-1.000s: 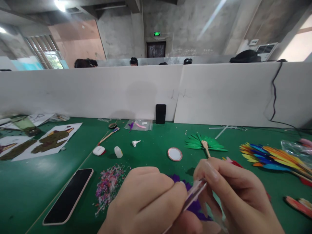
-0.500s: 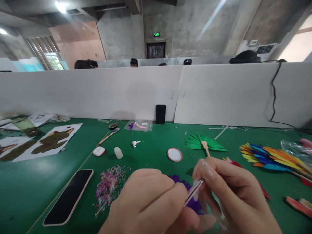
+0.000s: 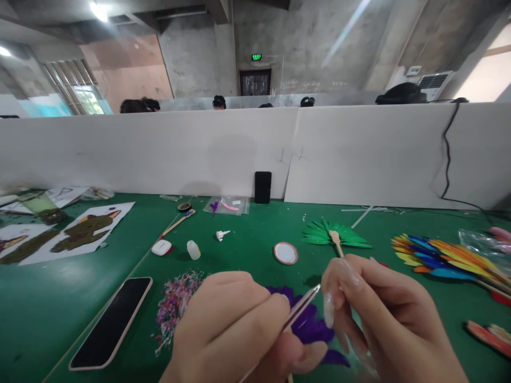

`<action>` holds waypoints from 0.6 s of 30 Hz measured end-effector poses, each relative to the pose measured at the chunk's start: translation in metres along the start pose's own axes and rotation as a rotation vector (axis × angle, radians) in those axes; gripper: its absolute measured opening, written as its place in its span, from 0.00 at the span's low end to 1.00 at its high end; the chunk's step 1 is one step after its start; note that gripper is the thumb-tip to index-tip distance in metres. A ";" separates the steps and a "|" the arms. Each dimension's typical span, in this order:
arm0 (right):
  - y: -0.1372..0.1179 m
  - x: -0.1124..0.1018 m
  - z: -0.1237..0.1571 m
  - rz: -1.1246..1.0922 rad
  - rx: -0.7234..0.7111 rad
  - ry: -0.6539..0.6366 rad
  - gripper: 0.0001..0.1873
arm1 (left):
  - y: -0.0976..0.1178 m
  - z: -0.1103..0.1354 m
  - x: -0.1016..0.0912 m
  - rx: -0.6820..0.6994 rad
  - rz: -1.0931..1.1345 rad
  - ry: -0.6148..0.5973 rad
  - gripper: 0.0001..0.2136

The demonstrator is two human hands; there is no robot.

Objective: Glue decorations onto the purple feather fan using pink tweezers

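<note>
My left hand (image 3: 231, 324) is closed around a pair of tweezers (image 3: 304, 306), whose tips point up and to the right. My right hand (image 3: 383, 314) is just right of those tips, thumb and fingers pinched together; whatever lies between them is too small or hidden to name. Below and between the hands, a purple feather fan (image 3: 307, 324) lies on the green table (image 3: 239, 255), partly covered by my left hand. Beyond my right hand lies a green feather fan (image 3: 355, 236) with a wooden handle (image 3: 337, 247).
At left are a phone (image 3: 112, 324) and a heap of coloured scraps (image 3: 173, 314). A small bottle (image 3: 194, 250), a white nozzle (image 3: 221, 235) and a round lid (image 3: 285, 253) stand ahead. Multicoloured feather fans (image 3: 443, 255) lie right. A white partition (image 3: 179, 149) bounds the back.
The tweezers have drawn back left from my right fingers, leaving a gap. My left hand has shifted slightly left, and more of the purple fan shows.
</note>
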State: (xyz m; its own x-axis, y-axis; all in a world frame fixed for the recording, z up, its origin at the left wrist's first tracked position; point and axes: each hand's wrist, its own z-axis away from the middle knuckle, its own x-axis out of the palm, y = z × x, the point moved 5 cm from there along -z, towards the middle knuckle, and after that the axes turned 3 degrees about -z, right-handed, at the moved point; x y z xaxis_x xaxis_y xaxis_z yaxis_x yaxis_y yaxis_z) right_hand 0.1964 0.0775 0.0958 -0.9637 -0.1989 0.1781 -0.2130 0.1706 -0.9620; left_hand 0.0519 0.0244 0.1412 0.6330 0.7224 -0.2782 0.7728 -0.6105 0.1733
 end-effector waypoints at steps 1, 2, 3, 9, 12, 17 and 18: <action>0.000 0.000 0.000 0.002 0.001 0.001 0.18 | 0.000 0.000 0.001 0.030 0.021 -0.028 0.13; 0.000 0.000 0.000 0.005 0.007 0.002 0.18 | 0.001 0.000 0.003 0.064 0.045 -0.075 0.13; 0.000 0.000 0.001 0.007 0.009 0.001 0.19 | 0.002 0.000 0.004 0.089 0.068 -0.114 0.12; 0.002 -0.004 0.003 0.037 -0.001 0.035 0.15 | 0.001 0.003 0.007 0.085 0.131 -0.217 0.12; 0.004 -0.005 0.004 0.025 -0.014 0.056 0.12 | 0.001 0.002 0.007 0.090 0.142 -0.217 0.12; 0.004 -0.005 0.004 0.038 -0.036 0.064 0.10 | 0.002 0.003 0.008 0.091 0.120 -0.245 0.12; 0.003 -0.004 0.003 0.044 -0.035 0.055 0.12 | 0.002 0.004 0.008 0.083 0.101 -0.244 0.11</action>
State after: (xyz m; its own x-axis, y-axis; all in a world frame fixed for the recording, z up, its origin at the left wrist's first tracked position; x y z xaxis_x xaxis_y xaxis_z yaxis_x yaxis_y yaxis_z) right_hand 0.2001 0.0757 0.0916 -0.9794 -0.1370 0.1481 -0.1751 0.2121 -0.9614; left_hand 0.0582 0.0282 0.1352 0.6695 0.5628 -0.4848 0.6936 -0.7072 0.1368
